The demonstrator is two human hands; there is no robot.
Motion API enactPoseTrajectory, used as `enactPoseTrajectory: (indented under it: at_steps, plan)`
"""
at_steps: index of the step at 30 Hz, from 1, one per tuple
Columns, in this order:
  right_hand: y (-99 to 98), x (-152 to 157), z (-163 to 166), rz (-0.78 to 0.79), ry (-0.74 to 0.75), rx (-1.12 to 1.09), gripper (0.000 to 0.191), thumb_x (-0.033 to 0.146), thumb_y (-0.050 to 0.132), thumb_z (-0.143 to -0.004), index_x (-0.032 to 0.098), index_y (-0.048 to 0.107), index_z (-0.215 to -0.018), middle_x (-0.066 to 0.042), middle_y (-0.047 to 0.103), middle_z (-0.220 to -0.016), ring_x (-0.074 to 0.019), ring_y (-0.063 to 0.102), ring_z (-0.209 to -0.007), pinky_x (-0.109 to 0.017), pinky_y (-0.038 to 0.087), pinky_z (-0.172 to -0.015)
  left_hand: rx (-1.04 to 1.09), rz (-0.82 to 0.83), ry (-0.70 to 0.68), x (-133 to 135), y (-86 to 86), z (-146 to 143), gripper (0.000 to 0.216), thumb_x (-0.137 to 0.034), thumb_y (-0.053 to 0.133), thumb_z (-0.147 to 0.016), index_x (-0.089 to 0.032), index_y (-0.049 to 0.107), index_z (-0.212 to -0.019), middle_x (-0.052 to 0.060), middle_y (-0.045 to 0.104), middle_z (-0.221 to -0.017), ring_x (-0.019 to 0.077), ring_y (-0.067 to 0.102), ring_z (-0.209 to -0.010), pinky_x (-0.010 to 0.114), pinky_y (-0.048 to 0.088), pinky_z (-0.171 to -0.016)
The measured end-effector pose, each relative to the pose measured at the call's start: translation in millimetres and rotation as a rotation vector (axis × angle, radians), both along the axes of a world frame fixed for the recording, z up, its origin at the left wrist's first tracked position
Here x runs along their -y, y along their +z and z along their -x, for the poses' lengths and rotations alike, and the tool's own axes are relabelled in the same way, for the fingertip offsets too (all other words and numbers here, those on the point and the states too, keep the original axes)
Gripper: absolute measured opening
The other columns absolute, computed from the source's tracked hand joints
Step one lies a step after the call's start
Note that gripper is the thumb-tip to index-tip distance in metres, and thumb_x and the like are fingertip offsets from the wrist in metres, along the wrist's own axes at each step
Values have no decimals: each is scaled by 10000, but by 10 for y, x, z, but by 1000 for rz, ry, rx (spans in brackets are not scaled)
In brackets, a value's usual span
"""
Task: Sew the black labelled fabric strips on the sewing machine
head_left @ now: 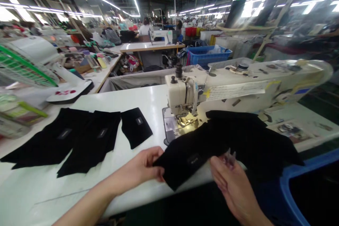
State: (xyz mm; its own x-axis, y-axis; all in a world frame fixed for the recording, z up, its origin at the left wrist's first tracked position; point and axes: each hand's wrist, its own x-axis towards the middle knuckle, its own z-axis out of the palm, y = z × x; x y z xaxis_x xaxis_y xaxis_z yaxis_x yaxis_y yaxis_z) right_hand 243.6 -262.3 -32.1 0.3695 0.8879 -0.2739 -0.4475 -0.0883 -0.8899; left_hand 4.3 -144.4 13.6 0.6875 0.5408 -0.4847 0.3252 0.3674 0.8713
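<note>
My left hand (151,165) pinches the left corner of a black fabric piece (182,169) that carries a small dark label. The piece hangs over the table's front edge. Next to its right side, my right hand (233,180) is curled around small thread snips (230,157), their two pointed tips showing; whether its fingers also grip the cloth I cannot tell. More black fabric (254,141) lies heaped behind that hand, beside the sewing machine (180,95). Black pieces with labels lie at left, in overlapping stacks (87,137) and as a single piece (136,127).
The white table (143,99) runs under everything. A fan (34,63) with a green-rimmed guard stands at the left, near a clear plastic container (16,116). A blue bin (286,187) is at the lower right. Beyond are a blue basket (209,56) and another sewing machine (162,36).
</note>
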Motion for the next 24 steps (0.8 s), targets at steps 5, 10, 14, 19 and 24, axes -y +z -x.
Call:
enactPoseTrajectory:
  at_steps: [5, 10, 14, 19, 24]
  plan:
    - [106, -19, 151, 2, 247, 218, 408, 568, 801, -753, 185, 675, -813, -6, 584, -704, -145, 514, -632, -269, 437, -594, 80, -66, -184, 61, 142, 52, 617, -522, 844, -705, -201, 637, -1189, 66, 708, -1066, 240, 657, -1004, 341, 508, -866]
    - [147, -154, 358, 58, 456, 237, 414, 571, 770, -768, 177, 642, -758, 26, 553, -634, -117, 479, -577, -242, 419, -569, 39, -230, 41, 6, 160, -243, 430, -468, 839, -707, -211, 738, -1037, 38, 745, -960, 232, 677, -896, 339, 518, -818]
    - [44, -183, 413, 131, 420, 268, 352, 512, 745, -791, 177, 637, -796, 35, 553, -632, -117, 485, -577, -240, 417, -578, -19, -269, 332, -124, 96, -427, 269, -412, 852, -680, -190, 766, -806, 22, 751, -808, 205, 682, -790, 310, 519, -776]
    - [-24, -72, 446, 190, 534, 347, 261, 410, 715, -783, 166, 622, -787, 31, 528, -657, -128, 470, -626, -255, 390, -613, 60, -165, 521, -357, 81, -491, 260, -402, 842, -700, -202, 779, -854, 34, 782, -846, 210, 711, -801, 319, 534, -785]
    - [-26, 46, 451, 214, 461, 361, 266, 421, 715, -778, 172, 638, -832, 49, 474, -646, -128, 448, -616, -255, 390, -613, 31, -192, 374, -643, 25, -519, 249, -300, 852, -615, -184, 765, -817, 34, 763, -800, 200, 684, -759, 338, 510, -784]
